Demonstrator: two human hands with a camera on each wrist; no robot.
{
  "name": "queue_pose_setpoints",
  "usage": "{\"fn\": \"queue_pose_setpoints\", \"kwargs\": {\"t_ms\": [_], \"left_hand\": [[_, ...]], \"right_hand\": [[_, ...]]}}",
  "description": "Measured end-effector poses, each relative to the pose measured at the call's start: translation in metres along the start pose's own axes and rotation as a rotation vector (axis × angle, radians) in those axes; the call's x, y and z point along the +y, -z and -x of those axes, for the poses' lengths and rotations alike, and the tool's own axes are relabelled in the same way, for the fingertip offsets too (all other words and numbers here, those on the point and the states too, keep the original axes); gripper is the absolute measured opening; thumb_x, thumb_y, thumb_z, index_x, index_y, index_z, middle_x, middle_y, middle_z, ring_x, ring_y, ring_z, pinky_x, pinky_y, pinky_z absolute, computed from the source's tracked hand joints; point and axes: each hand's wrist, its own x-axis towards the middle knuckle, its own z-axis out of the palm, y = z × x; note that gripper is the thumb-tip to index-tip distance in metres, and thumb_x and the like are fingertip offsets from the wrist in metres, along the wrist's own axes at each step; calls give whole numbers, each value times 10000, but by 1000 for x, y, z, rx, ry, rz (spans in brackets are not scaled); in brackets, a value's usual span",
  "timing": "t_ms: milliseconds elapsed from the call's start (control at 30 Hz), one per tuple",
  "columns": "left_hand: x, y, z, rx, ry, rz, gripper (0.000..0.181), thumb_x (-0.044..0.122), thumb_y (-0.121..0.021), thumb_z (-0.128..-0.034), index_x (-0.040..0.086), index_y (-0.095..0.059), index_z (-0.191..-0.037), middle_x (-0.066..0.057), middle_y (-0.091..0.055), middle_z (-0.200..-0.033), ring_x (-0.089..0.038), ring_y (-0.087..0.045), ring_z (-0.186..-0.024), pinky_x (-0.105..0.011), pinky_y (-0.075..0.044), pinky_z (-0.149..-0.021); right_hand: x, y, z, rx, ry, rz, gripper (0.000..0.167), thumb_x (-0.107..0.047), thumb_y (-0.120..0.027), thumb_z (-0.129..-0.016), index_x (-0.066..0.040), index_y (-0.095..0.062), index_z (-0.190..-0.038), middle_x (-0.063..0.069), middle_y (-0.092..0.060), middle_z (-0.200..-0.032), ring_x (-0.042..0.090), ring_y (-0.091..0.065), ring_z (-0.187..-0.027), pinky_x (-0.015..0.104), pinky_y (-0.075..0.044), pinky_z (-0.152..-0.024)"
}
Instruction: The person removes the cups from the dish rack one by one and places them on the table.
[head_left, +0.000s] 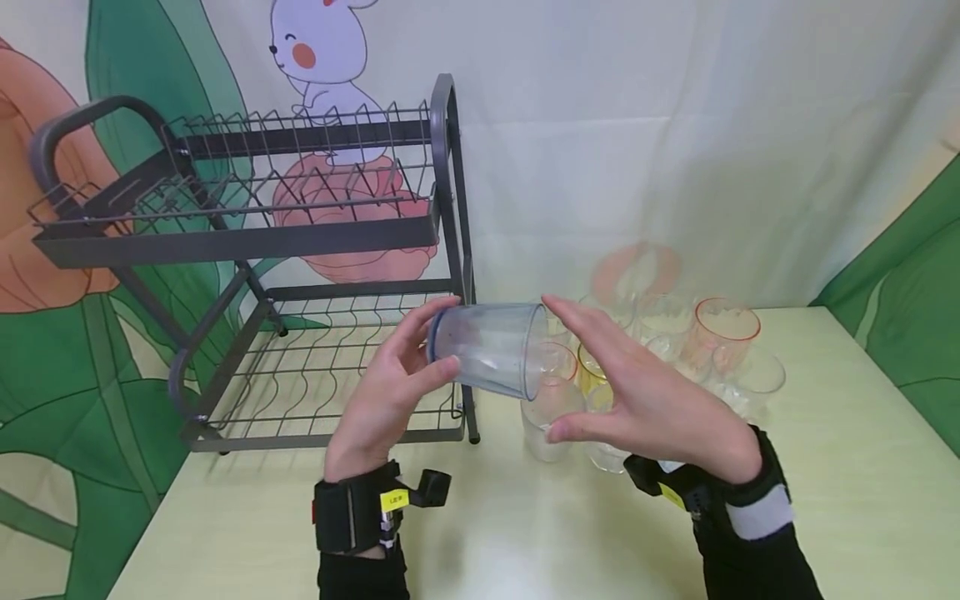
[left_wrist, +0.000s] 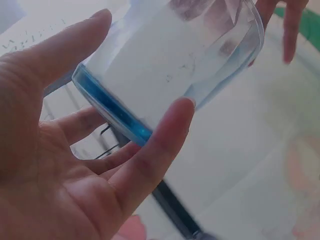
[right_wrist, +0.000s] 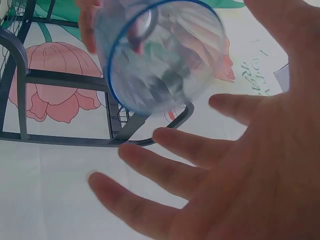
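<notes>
A clear drinking glass with a blue tint (head_left: 491,348) is held on its side above the table. My left hand (head_left: 390,387) grips it round the thick blue base, thumb on the near side. The glass's mouth points right, towards my right hand (head_left: 648,396). That hand has its thumb and fingers spread apart beside the rim. In the right wrist view the blue rim (right_wrist: 111,75) stands apart from the fingers (right_wrist: 165,170). The left wrist view shows the blue base (left_wrist: 112,102) between the left thumb and fingers.
A dark two-tier wire dish rack (head_left: 247,246) stands at the left on the pale table (head_left: 525,533). Several glasses crowd the table behind my right hand, among them an orange-rimmed glass (head_left: 726,325) and a yellow-rimmed glass (head_left: 588,367). A printed curtain (head_left: 585,150) hangs behind.
</notes>
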Motion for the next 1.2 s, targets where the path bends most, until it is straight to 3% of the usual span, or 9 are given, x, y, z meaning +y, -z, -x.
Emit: {"fn": "queue_pose_setpoints", "kwargs": {"t_ms": [233, 367, 467, 700, 1067, 1200], "left_hand": [[-12, -41, -13, -55, -33, 102, 738, 364, -776, -850, 211, -407, -1470, -107, -398, -1446, -319, -487, -1232, -483, -441, -1001], [-16, -55, -17, -85, -41, 90, 765, 447, -739, -862, 210, -367, -1487, -90, -374, -1450, -308, -499, -1234, -483, -449, -1000], [-17, -62, -19, -120, -17, 56, 744, 459, -699, -890, 228, -336, -1498, -77, -356, -1454, -297, -502, -1238, -470, -461, -992], [-17, -74, -21, -205, 40, 45, 594, 322, -630, -970, 293, -328, -1481, -89, -361, -1443, -295, -510, -1224, -466, -475, -976], [-22, -86, -25, -219, 42, 58, 555, 153, -606, -986, 229, -345, -1470, -127, -394, -1406, -292, -527, -1198, -469, -506, -937], [-25, -90, -26, -220, 61, 53, 574, 179, -623, -979, 223, -337, -1475, -136, -413, -1391, -287, -537, -1190, -447, -512, -933]], "right_hand": [[3, 3, 1, 186, 112, -9, 967, -203, -845, -787, -181, -256, -1554, 15, -355, -1517, 190, -420, -1296, 390, -505, -944], [4, 9, 5, 220, 110, -41, 931, -119, -832, -789, -177, -290, -1544, -2, -392, -1491, 180, -453, -1265, 349, -517, -928], [5, 14, 9, 220, 106, -63, 924, -79, -821, -791, -181, -294, -1543, -6, -393, -1489, 174, -469, -1257, 312, -515, -926], [6, 23, 16, 229, 118, -71, 914, -15, -807, -778, -160, -314, -1534, 0, -391, -1475, 159, -460, -1229, 275, -521, -901], [6, 31, 20, 227, 110, 42, 875, -61, -826, -760, -150, -367, -1500, -1, -417, -1458, 145, -472, -1212, 275, -534, -862], [8, 33, 23, 226, 99, 82, 864, -74, -824, -761, -135, -374, -1497, 17, -410, -1465, 156, -469, -1223, 266, -528, -865]]}}
